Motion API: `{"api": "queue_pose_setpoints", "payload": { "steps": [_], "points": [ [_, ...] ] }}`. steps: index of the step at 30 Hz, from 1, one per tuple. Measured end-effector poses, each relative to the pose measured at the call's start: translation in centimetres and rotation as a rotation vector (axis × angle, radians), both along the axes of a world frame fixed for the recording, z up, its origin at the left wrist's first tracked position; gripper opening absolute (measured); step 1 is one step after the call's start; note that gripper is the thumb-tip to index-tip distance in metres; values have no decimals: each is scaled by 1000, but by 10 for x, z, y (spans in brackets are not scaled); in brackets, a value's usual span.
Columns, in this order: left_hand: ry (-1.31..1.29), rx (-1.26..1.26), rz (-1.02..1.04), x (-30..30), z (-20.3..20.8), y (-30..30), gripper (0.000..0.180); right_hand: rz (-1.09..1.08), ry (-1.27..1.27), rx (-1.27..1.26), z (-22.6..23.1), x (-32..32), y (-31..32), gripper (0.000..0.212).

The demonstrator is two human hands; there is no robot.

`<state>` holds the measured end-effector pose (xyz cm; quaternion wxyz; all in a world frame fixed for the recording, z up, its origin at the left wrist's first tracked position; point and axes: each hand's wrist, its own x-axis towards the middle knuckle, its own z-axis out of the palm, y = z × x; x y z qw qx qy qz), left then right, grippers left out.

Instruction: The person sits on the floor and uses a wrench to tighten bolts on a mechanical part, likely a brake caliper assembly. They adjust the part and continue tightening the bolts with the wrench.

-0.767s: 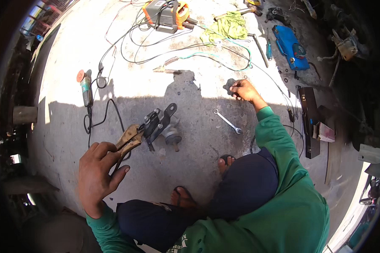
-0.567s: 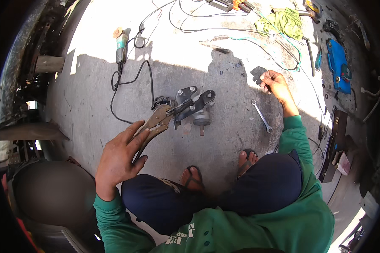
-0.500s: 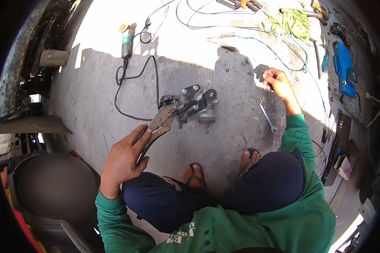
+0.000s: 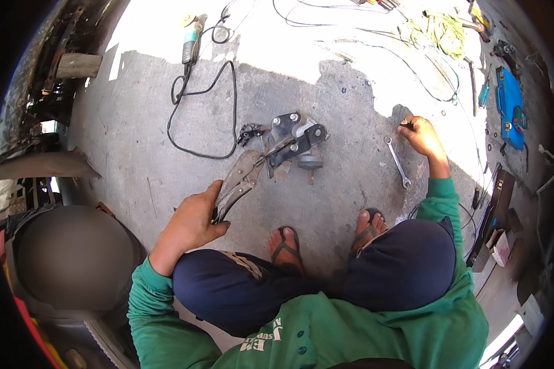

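Observation:
My left hand (image 4: 192, 216) is wrapped round the handles of a pair of locking pliers (image 4: 239, 179). Their jaws are on a black metal bracket assembly (image 4: 281, 128) with bolts, which rests on the concrete. A round grey metal part (image 4: 310, 160) lies under the bracket's right side. My right hand (image 4: 423, 136) is off to the right with its fingers pinched together. A small dark thing seems to be at its fingertips, too small to name. Just left of that hand, a combination wrench (image 4: 397, 162) lies on the floor.
An angle grinder (image 4: 191, 42) with a looping black cord (image 4: 235, 111) lies at the far left. Farther right are a green cloth (image 4: 444, 35), thin cables and a blue tool case (image 4: 509, 107). A round dark object (image 4: 74, 258) stands at near left. My feet flank the work.
My right hand has come slightly nearer to me and closer to the wrench, its fingers still pinched. My left hand keeps its grip on the pliers. The whole view has shifted a little.

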<state>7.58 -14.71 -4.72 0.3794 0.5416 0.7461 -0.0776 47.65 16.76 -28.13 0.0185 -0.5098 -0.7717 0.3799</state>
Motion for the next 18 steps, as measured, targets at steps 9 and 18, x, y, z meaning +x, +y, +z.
{"api": "queue_pose_setpoints", "payload": {
  "steps": [9, 18],
  "points": [
    [82, 127, -284, -38, 9, 33, 82, 68, -487, 158, -35, 16, -85, 29],
    [481, 405, -759, -55, -6, 153, 64, 85, -490, 163, -37, 17, -93, 26]
  ]
}}
